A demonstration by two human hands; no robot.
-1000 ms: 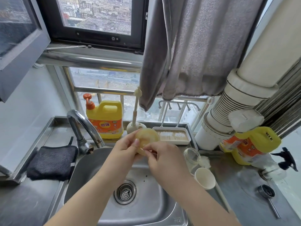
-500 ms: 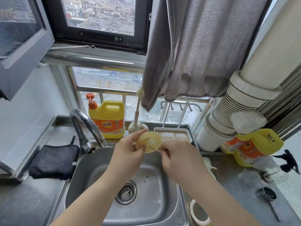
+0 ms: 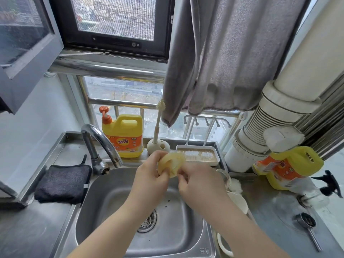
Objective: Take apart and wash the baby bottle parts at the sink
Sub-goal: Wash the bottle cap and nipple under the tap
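Over the steel sink [image 3: 104, 207] I hold a pale yellow bottle ring with its soft teat [image 3: 171, 162]. My left hand [image 3: 150, 175] grips its left side with thumb and fingers. My right hand [image 3: 201, 183] pinches its lower right edge. The part is squeezed and tilted between both hands. A clear bottle body [image 3: 224, 176] lies on the counter just right of the sink, mostly hidden by my right hand. White cup-like parts [image 3: 240, 202] sit beside it. No water runs from the tap [image 3: 100, 140].
A yellow detergent jug [image 3: 123, 136] and a bottle brush in its stand [image 3: 158, 144] stand behind the sink. A white drying rack tray [image 3: 198, 155] sits at the back right. A dark cloth [image 3: 63, 183] lies left. Another yellow jug [image 3: 290, 166], a spray bottle and a metal scoop [image 3: 307, 224] lie right.
Both hands stay over the sink with the yellow part; it has been turned and squeezed, and my right hand has shifted its pinch to the lower edge. The view has tilted slightly.
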